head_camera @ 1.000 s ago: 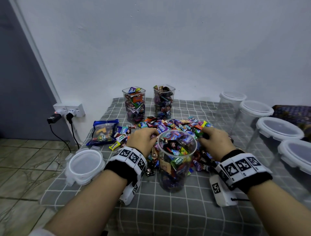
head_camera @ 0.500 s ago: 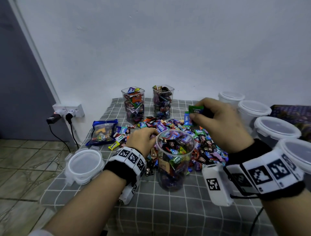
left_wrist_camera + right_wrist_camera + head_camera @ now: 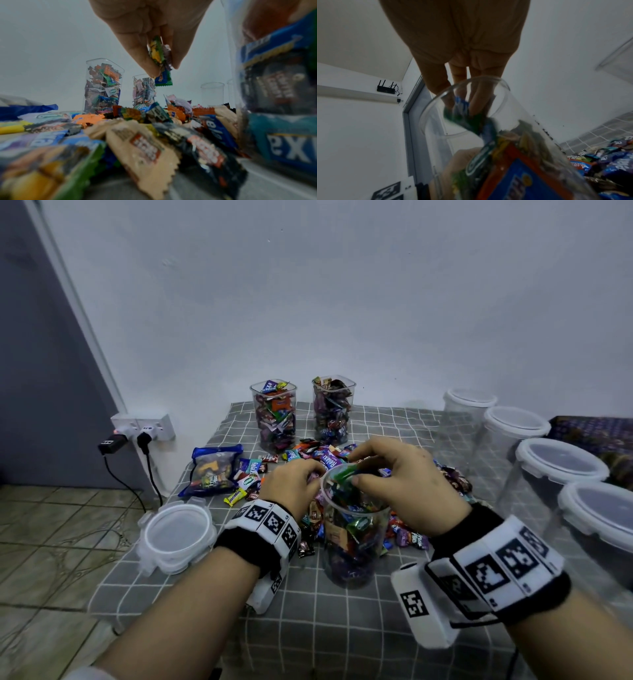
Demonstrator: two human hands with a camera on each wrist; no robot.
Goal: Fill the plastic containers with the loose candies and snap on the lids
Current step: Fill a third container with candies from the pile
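The right hand [image 3: 407, 477] hangs over the mouth of the jar [image 3: 352, 542], wrist raised, fingers pointing down past the rim and pinched on a green and blue candy [image 3: 344, 474] — in the right wrist view the wrappers sit just inside the glassy wall. The left hand [image 3: 291, 484] is low on the pile [image 3: 325, 455] beside the jar, knuckles up, thumb and fingers closed on a few wrappers [image 3: 160, 59]. The jar stands on the checked cloth [image 3: 342, 628], nearly full; its lid [image 3: 176, 534] lies to the left, off the jar.
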